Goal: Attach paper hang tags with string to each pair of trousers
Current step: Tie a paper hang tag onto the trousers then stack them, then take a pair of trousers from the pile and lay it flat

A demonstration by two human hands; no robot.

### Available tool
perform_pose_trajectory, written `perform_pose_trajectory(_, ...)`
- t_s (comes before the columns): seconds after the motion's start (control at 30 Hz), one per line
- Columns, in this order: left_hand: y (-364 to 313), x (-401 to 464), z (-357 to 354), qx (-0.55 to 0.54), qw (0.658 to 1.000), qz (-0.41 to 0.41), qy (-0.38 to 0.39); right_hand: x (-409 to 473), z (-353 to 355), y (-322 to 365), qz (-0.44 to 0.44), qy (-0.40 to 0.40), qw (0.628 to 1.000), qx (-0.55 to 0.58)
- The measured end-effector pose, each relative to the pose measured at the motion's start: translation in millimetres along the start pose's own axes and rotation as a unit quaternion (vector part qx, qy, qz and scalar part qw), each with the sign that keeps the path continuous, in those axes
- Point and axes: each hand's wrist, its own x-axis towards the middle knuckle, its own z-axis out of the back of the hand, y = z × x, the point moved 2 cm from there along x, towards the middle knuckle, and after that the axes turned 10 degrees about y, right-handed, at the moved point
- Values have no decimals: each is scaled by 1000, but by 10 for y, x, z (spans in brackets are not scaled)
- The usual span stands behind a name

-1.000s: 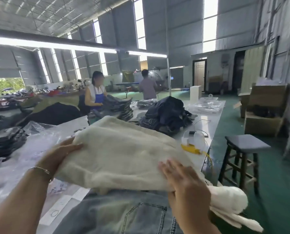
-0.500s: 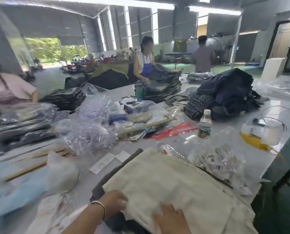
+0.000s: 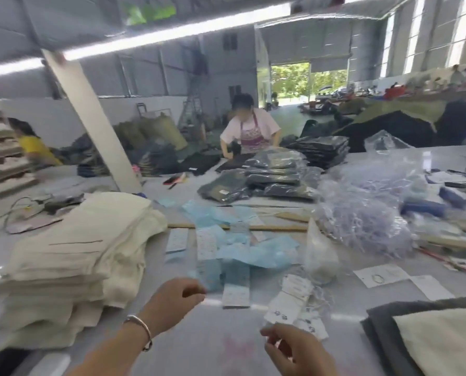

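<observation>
A tall stack of folded cream trousers (image 3: 77,253) sits on the table at the left. Another cream pair (image 3: 438,346) lies at the lower right on a dark grey cloth (image 3: 375,318). Between them, white paper hang tags with strings (image 3: 291,297) and blue-and-white tags (image 3: 236,291) are scattered on the table. My left hand (image 3: 172,302), a bracelet on its wrist, hovers just left of the tags with loosely curled fingers and holds nothing. My right hand (image 3: 294,351) is below the white tags, fingers apart and empty. The picture is blurred by motion.
Light blue sheets (image 3: 253,253), a wooden ruler (image 3: 267,227), a white bag (image 3: 321,256) and heaps of clear plastic bags (image 3: 362,221) lie behind the tags. Bagged dark trousers (image 3: 275,175) are stacked farther back. A person in an apron (image 3: 249,131) works across the table beside a slanted white post (image 3: 90,126).
The view has swung left. Both hands have let go of the cream trousers, which now lie at the lower right, and have moved over to the scattered hang tags.
</observation>
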Motion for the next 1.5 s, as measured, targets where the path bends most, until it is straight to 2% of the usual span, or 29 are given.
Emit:
perform_pose_trajectory(0.17, 1249, -414, 916, -54, 972, 124, -190, 803, -712, 815, 51, 42, 998, -8)
perform_pose_trajectory(0.23, 1717, -433, 1211, 3, 959, 157, -235, 1115, -1025, 1070, 61, 66, 996, -9)
perform_pose_trajectory(0.3, 2096, -387, 1441, 67, 952, 151, -260, 1418, -1319, 1301, 64, 83, 994, -9)
perform_pose_trajectory(0.37, 2388, -244, 1639, 125, 950, 141, -251, 1736, -1587, 1528, 69, 92, 993, -12)
perform_pose_trajectory(0.47, 2745, 89, 1795, 187, 958, 167, -138, 2188, -1896, 1848, 76, 101, 992, -12)
perform_pose_trajectory(0.53, 2904, 315, 1793, 252, 949, 172, -76, 2473, -2043, 2019, 73, 109, 991, -1)
perform_pose_trajectory(0.6, 2984, 476, 1756, 328, 930, 148, -72, 2733, -2149, 2159, 71, 111, 991, 7)
perform_pose_trajectory(0.67, 3031, 550, 1808, 356, 924, 94, -106, 2968, -2211, 2262, 67, 103, 992, 14)
perform_pose_trajectory(0.7, 3064, 560, 1884, 332, 934, 54, -120, 3081, -2230, 2296, 61, 94, 993, 26)
perform_pose_trajectory(0.77, 3117, 510, 2095, 214, 966, -18, -141, 3294, -2243, 2338, 40, 58, 995, 70)
perform_pose_trajectory(0.83, 3154, 434, 2319, 135, 976, -22, -171, 3488, -2235, 2397, 6, 16, 988, 152)
perform_pose_trajectory(0.9, 3110, 360, 2494, 96, 974, -10, -205, 3676, -2232, 2484, -39, -7, 966, 256)
perform_pose_trajectory(0.93, 3061, 311, 2549, 85, 970, -19, -227, 3764, -2238, 2543, -66, 6, 950, 305)
perform_pose_trajectory(1.0, 2940, 170, 2601, 78, 958, -82, -264, 3914, -2243, 2691, -114, 80, 903, 407)
perform_pose_trajectory(1.03, 2878, 81, 2589, 74, 958, -122, -251, 3978, -2251, 2759, -123, 133, 867, 464)
perform_pose_trajectory(1.07, 2802, -13, 2547, 71, 965, -154, -202, 4026, -2264, 2823, -114, 174, 830, 518)
perform_pose_trajectory(1.1, 2743, -85, 2484, 74, 973, -171, -134, 4061, -2282, 2872, -102, 190, 805, 552)
perform_pose_trajectory(1.13, 2736, -123, 2419, 74, 980, -175, -56, 4087, -2308, 2898, -102, 192, 803, 555)
perform_pose_trajectory(1.17, 2775, -136, 2388, 63, 984, -168, -1, 4104, -2337, 2893, -115, 180, 819, 533)
perform_pose_trajectory(1.2, 2846, -124, 2409, 35, 988, -149, 3, 4102, -2348, 2858, -124, 160, 838, 507)
perform_pose_trajectory(1.23, 2971, -79, 2472, 4, 993, -113, -45, 4077, -2341, 2802, -118, 151, 849, 492)
perform_pose_trajectory(1.3, 3320, 17, 2667, 3, 977, 12, -213, 3963, -2299, 2654, -45, 194, 839, 506)
perform_pose_trajectory(1.33, 3507, 46, 2763, 7, 960, 86, -267, 3875, -2277, 2579, 8, 237, 820, 521)
perform_pose_trajectory(1.37, 3677, 59, 2834, -26, 945, 154, -288, 3776, -2259, 2509, 59, 285, 789, 540)
perform_pose_trajectory(1.4, 3842, 82, 2874, -92, 933, 207, -281, 3682, -2247, 2456, 109, 331, 743, 572)
perform_pose_trajectory(1.43, 3957, 100, 2888, -171, 918, 242, -264, 3612, -2236, 2427, 136, 355, 699, 606)
perform_pose_trajectory(1.47, 4020, 115, 2894, -246, 900, 254, -256, 3587, -2237, 2430, 129, 348, 678, 634)
perform_pose_trajectory(1.5, 4053, 123, 2905, -322, 878, 243, -256, 3602, -2251, 2480, 103, 335, 681, 643)
